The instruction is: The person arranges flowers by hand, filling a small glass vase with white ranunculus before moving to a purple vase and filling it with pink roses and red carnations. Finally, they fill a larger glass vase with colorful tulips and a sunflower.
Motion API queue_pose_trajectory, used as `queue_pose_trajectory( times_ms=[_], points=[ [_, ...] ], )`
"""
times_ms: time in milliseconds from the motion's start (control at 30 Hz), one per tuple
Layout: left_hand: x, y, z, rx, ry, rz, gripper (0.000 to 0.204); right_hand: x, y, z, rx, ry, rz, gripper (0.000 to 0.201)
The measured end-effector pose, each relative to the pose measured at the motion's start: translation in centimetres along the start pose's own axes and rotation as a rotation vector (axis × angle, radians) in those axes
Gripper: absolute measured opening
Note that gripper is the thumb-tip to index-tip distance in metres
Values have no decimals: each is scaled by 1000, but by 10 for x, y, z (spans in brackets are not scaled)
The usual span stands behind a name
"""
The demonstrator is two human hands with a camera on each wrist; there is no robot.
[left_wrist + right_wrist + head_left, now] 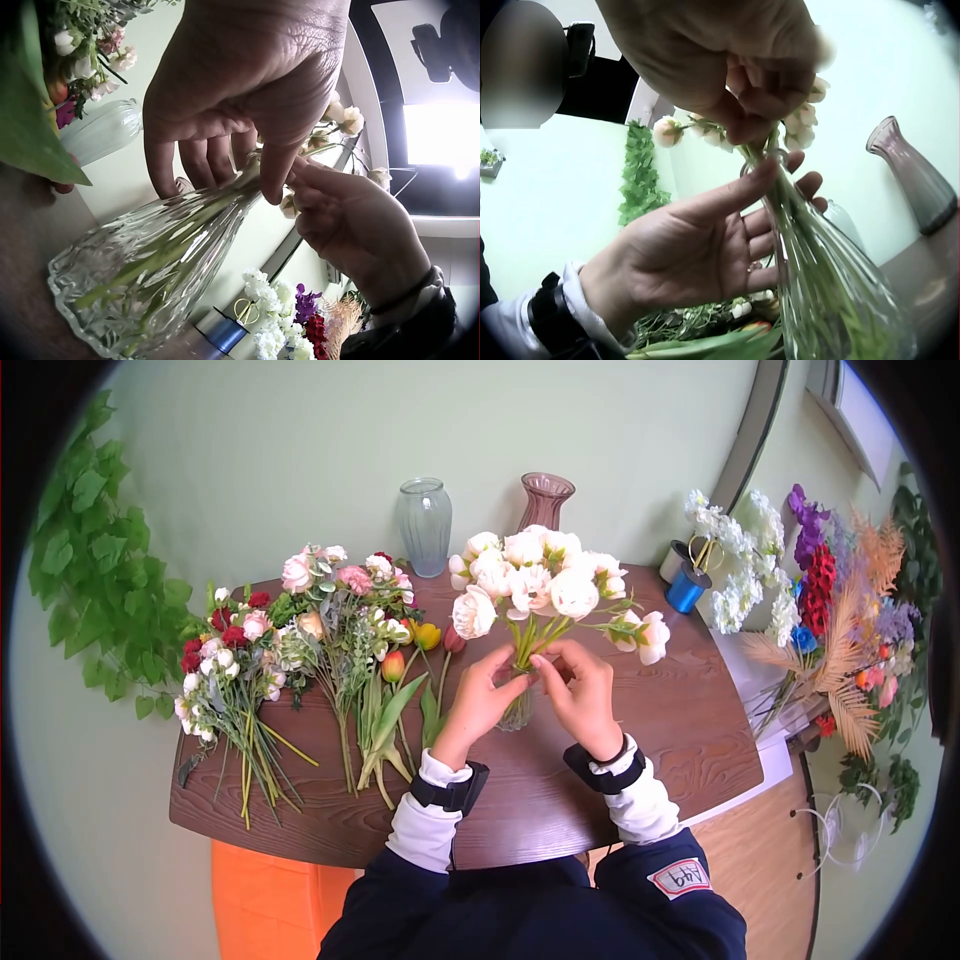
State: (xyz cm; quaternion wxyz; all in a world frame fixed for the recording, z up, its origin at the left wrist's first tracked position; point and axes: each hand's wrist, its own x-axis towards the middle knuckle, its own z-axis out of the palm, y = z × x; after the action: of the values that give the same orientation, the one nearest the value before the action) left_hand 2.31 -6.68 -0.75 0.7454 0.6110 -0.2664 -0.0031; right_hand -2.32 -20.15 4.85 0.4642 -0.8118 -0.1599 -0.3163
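A bunch of full-petalled white flowers stands in a clear ribbed glass vase, its green stems visible through the glass. My left hand holds the vase's narrow neck, thumb on the near side and fingers around the back in the right wrist view. At the mouth, my right hand pinches the flower stems between thumb and fingers, just above the left thumb. Blooms spread over both hands, with a few drooping to the right. In the head view the hands hide most of the vase's upper part.
Mixed flowers and tulips lie on the dark wooden table to the left. Behind stand a blue-grey glass vase and a purple glass vase. A blue ribbon spool sits at the right, near more flowers.
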Motion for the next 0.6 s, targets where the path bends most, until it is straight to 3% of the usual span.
queue_pose_trajectory(
  times_ms=[133,200,300,533,600],
  points=[
    [0,3,2,-35,1,16,41,-1,-9,-2,13,28,59,10],
    [0,3,1,-14,0,2,41,3,-13,-3,125,145,88,9],
    [0,3,0,14,-4,-16,41,10,-9,-7,122,229,8,9],
    [0,2,2,-16,5,-14,39,13,-1,-2,177,191,91,6],
    [0,1,2,-24,5,-1,39,7,-8,3,59,147,42,7]
  ],
)
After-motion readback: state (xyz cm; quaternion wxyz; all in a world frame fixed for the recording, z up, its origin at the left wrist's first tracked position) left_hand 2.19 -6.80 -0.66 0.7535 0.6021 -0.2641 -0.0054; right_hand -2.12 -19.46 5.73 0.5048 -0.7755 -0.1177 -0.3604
